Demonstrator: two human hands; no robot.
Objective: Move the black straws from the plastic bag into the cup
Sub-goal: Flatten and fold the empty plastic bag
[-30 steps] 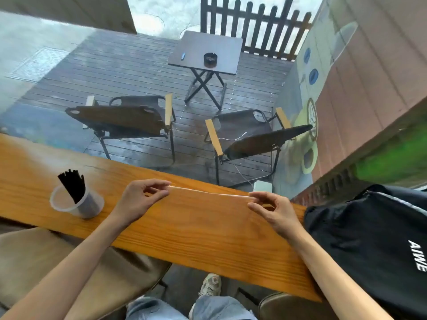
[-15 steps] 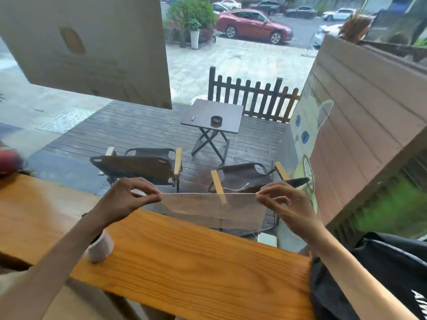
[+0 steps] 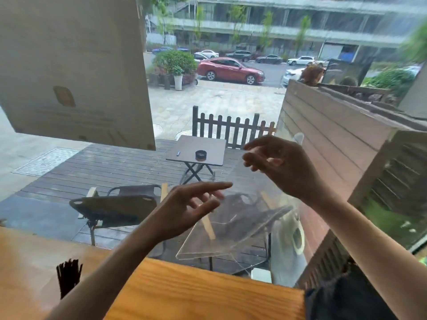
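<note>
The black straws (image 3: 68, 277) stand at the lower left, by the left arm; the cup is hidden. The clear plastic bag (image 3: 233, 225) floats mid-frame, looking empty. Left hand (image 3: 189, 210) and right hand (image 3: 280, 165) spread loose fingers, holding nothing. Best put the bag on the table (image 3: 196, 294)

I saw a wooden counter (image 3: 196, 294) with an orange-brown, grained top spanning the lower part of the head view, set against a window. At its left end, a bundle of black straws (image 3: 68, 279) stood upright; the cup holding them was hidden behind the person's left forearm, so I could not confirm its contact with the top. At the right end, a black bag (image 3: 351, 299) covered the counter's corner. Whether it rested on the top or beside it, I could not tell.
</note>
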